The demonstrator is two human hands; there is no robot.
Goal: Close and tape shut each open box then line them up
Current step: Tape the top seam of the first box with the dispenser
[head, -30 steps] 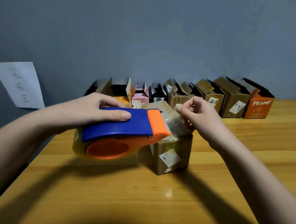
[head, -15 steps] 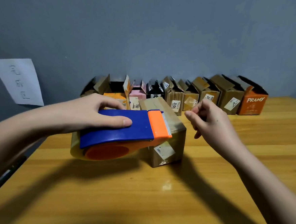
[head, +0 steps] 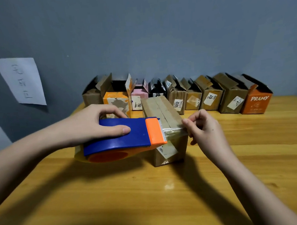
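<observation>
A small brown cardboard box (head: 163,111) with its flaps closed stands in the middle of the wooden table (head: 149,191). My left hand (head: 96,124) grips a blue and orange tape dispenser (head: 124,136) held against the box's near left side. A strip of clear tape (head: 174,131) runs from the dispenser's blade across the box's near top edge. My right hand (head: 205,131) pinches the free end of that tape at the box's right corner.
Several open boxes line the back of the table against the grey wall: brown ones (head: 211,97), an orange and white one (head: 116,101), a pink one (head: 139,97), a black one (head: 157,90) and an orange PRAMY box (head: 256,101). A paper sheet (head: 21,80) hangs on the wall at left.
My right hand let go at the box top, drew back, then came in and took the tape end at the box's right corner. The dispenser dropped lower against the box.
</observation>
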